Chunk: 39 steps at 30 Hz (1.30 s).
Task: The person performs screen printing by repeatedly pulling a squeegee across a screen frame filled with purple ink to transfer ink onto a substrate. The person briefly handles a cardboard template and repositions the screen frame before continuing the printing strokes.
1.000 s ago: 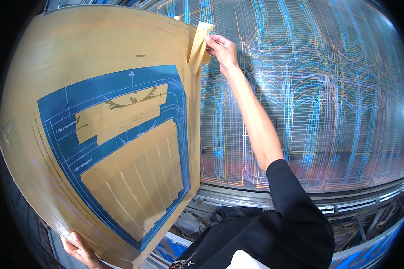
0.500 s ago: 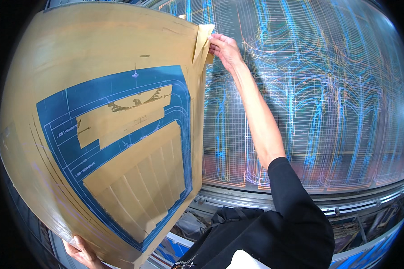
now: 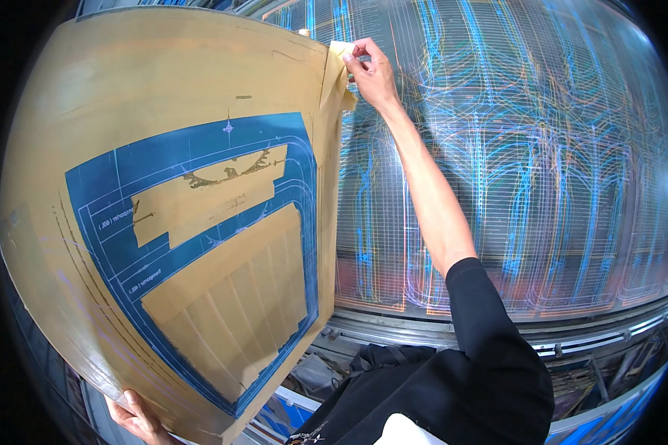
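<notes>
While between both hands (image 3: 136,420) (image 3: 372,74), the tan panel (image 3: 200,215), lower edge in left grip, corner tape (image 3: 338,65) in right pinch.

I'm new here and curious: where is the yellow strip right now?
In the head view, the yellow strip is at the upper right corner of the tan panel, its top end pinched by the right hand.

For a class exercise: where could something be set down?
Bare: the lined surface right of the right forearm, plus a narrower stretch between forearm and tan panel. Crowded: the panel's upper right corner, where the right hand pinches a tan strip.
</notes>
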Each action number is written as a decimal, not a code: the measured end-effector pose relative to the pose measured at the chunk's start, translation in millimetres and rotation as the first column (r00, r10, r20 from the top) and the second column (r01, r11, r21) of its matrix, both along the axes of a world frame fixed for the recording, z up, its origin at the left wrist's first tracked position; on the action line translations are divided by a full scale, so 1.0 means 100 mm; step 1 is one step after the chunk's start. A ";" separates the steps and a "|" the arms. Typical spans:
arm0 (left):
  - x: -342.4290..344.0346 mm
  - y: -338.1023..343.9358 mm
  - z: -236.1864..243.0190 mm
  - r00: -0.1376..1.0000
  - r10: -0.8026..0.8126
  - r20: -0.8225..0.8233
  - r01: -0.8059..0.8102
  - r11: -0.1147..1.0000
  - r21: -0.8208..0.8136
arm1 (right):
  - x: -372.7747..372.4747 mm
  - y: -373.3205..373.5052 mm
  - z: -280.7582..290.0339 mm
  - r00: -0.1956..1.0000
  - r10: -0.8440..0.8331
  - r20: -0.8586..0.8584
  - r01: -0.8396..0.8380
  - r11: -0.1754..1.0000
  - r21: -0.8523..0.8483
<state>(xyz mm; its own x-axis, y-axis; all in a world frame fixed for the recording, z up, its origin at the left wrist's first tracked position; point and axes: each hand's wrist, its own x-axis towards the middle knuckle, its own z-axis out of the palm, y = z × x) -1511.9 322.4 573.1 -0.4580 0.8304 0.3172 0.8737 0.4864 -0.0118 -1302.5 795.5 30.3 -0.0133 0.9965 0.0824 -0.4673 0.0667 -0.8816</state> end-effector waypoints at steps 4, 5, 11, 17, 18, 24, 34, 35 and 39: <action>-0.10 -0.11 0.08 0.998 0.054 0.028 -0.053 0.999 -0.009 | -0.12 0.03 -0.05 0.985 -0.172 0.028 0.171 0.984 0.041; -0.11 -0.13 0.10 0.997 0.073 0.029 -0.072 0.997 -0.011 | -0.15 0.03 -0.04 0.984 -0.177 -0.031 0.178 0.983 0.035; -0.10 -0.19 0.08 0.998 0.058 -0.006 -0.058 0.998 0.006 | -0.27 -0.03 0.09 0.976 -0.215 0.021 0.215 0.976 -0.034; -0.04 -0.16 0.06 0.997 0.064 0.046 -0.066 0.997 0.040 | -0.49 0.04 -0.09 0.901 -0.433 0.033 0.432 0.901 0.032; -0.05 -0.18 0.06 0.997 0.055 0.053 -0.058 0.997 0.052 | -0.51 0.06 -0.12 0.909 -0.415 0.051 0.414 0.910 0.016; -0.20 -0.34 0.18 0.997 0.036 0.064 -0.038 0.999 0.029 | -0.60 0.20 -0.30 0.946 -0.274 0.175 0.307 0.930 -0.202; -0.06 -0.25 0.14 0.996 0.075 0.051 -0.075 0.997 0.001 | -0.41 0.24 -0.14 0.956 0.294 -0.007 -0.280 0.905 -0.321; -0.04 -0.23 0.13 0.994 0.076 0.084 -0.076 0.997 -0.002 | -0.42 0.27 -0.13 0.958 0.280 -0.053 -0.280 0.889 -0.362; -0.05 -0.31 0.09 0.993 0.117 -0.009 -0.117 0.992 0.052 | -0.49 0.32 0.04 0.949 0.186 -0.256 -0.296 0.805 -0.514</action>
